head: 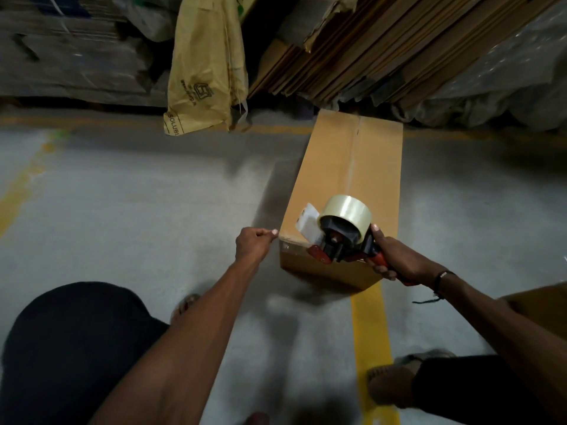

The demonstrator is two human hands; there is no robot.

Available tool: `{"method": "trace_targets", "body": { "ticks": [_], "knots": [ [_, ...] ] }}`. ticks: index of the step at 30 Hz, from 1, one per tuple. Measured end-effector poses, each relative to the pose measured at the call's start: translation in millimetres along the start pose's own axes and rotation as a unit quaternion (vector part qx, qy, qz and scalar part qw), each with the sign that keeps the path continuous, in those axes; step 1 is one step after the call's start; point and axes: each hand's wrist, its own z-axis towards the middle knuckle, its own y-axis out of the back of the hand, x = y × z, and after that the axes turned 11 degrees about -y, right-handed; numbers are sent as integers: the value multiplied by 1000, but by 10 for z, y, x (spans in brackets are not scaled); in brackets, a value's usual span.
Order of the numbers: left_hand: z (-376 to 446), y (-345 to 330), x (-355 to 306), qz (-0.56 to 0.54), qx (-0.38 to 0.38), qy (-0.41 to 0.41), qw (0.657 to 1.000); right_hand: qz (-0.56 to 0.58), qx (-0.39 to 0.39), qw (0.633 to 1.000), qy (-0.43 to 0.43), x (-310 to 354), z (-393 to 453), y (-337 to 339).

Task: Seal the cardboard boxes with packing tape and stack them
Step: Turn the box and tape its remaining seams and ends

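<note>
The right hand is gripping the red handle of the tape dispenser, resting it on the near end of the long cardboard box lying on the floor. The left hand, fingers curled, is pinching at the box's near left corner.

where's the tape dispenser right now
In the head view, the tape dispenser is lower right of centre, gripped by the right hand over the near end of the long cardboard box on the floor.
</note>
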Motion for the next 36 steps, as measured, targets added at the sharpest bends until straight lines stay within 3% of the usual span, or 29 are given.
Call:
{"method": "trace_targets", "body": {
  "ticks": [15, 20, 24, 26, 30, 34, 36],
  "knots": [
    [369, -330, 279, 41, -28, 40, 998, -23, -24, 999, -19, -80, 360, -57],
    [395, -370, 345, -84, -32, 172, 981, -40, -34, 999, -14, -106, 405, -61],
    [230, -374, 585, -35, 25, 251, 967, -52, -41, 998, -10, -86, 424, -51],
    [160, -394, 627, 11, -24, 218, 976, -61, -41, 997, -13, -55, 446, -36],
    [178, -395, 373, 11, -158, 20, 987, -84, -43, 995, -13, -19, 465, -15],
    [176, -528, 88, 39, -76, -50, 995, -144, -81, 986, 12, -58, 519, -37],
    [162, -622, 84, 76, -87, -58, 992, -170, -105, 980, 24, -111, 563, -34]
  ]
}}
